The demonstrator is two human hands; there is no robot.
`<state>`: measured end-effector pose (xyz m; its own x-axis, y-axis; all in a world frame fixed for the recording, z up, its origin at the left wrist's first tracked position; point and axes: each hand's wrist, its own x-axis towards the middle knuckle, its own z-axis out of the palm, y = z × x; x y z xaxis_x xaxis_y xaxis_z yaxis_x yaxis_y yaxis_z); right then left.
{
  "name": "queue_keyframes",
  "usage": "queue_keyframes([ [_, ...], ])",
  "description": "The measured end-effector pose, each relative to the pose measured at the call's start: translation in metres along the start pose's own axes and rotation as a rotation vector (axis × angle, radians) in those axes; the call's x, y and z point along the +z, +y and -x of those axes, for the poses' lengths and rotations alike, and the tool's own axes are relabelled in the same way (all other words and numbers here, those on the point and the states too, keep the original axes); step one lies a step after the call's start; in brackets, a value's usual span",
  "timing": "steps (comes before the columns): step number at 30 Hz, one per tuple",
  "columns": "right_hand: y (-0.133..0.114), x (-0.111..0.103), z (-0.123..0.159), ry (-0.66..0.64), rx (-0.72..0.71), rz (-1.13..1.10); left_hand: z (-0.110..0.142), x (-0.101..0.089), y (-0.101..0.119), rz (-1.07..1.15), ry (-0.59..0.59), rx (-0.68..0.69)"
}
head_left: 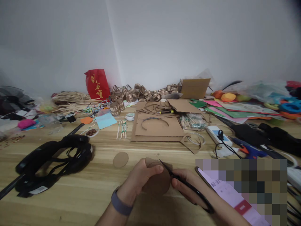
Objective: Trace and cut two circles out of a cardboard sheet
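Observation:
My left hand (146,172), with a wristband below it, grips a brown piece of cardboard (158,182) above the table, thumb on top. A rounded outline shows on that piece. In my right hand (188,183) is a pair of black-handled scissors (195,190). Their blades lie at the upper right edge of the cardboard, close to my left thumb. A cut cardboard disc (120,159) lies flat on the table, left of my left hand.
Cardboard sheets (155,127) with curved offcuts lie ahead. A phone (225,194) is at right, partly pixelated, near a blue glue gun (252,150) and power strip (219,136). Black straps (54,157) lie left. Small stick baskets (141,92) and a red bag (97,84) stand behind.

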<state>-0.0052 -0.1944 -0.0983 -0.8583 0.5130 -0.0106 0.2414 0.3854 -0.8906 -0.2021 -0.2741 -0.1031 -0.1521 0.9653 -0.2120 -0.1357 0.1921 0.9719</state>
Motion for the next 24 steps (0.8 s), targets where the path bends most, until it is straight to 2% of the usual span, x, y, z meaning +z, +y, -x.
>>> queue_keyframes([
  [10, 0.014, -0.003, 0.004, -0.008, -0.042, 0.016, 0.003, 0.006, 0.014, 0.033, -0.041, -0.014],
  [15, 0.009, -0.005, 0.005, -0.023, -0.033, -0.017, 0.002, 0.006, 0.014, 0.023, -0.026, -0.023],
  [24, 0.008, -0.005, 0.006, -0.071, 0.006, -0.014, 0.002, 0.001, 0.013, 0.010, -0.079, -0.027],
])
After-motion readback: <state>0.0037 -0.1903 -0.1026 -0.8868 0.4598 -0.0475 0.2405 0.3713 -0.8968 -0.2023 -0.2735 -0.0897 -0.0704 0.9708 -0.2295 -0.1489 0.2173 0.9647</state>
